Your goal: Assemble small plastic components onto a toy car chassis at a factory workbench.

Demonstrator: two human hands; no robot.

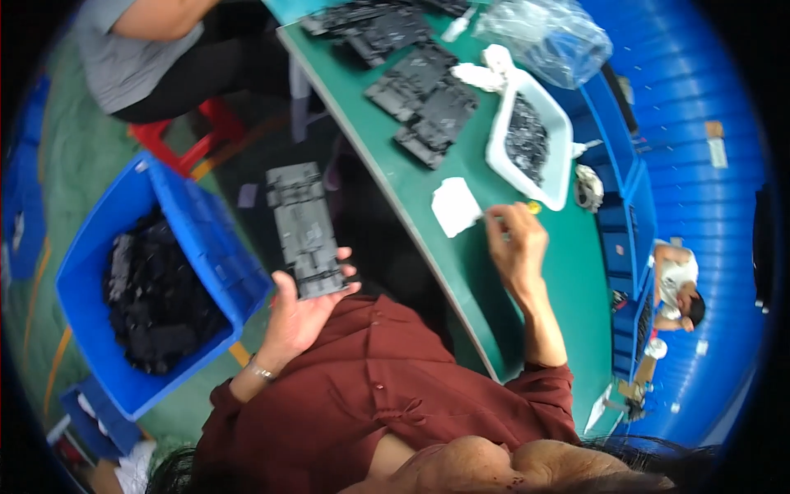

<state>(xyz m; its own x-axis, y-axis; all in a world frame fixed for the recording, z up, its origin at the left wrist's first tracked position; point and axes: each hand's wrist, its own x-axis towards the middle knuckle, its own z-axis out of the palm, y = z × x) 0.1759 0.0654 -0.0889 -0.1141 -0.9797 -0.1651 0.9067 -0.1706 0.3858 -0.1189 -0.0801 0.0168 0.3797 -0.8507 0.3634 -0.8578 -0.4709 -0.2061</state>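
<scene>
My left hand (pixel 306 314) grips the lower end of a long dark grey moulded plastic panel (pixel 304 226), thumb on one edge and fingertips on the other. The panel is held up in front of me, off the table's near edge. Above the green table (pixel 568 284) is my right hand (pixel 518 239), its fingers curled together; whatever they may pinch is too small to make out. Beside it on the left lies a white sheet of paper (pixel 455 207). A small yellow item (pixel 533 207) shows just behind the knuckles. Several similar black panels (pixel 440 123) lie farther back.
A white tray (pixel 499 148) of small black parts stands on the table, with a white cloth (pixel 494 70) and clear plastic bag (pixel 547 41) near it. Blue bins (pixel 634 214) line the far side. On the floor left, a blue crate (pixel 82 272) holds black parts. A person (pixel 144 66) sits nearby.
</scene>
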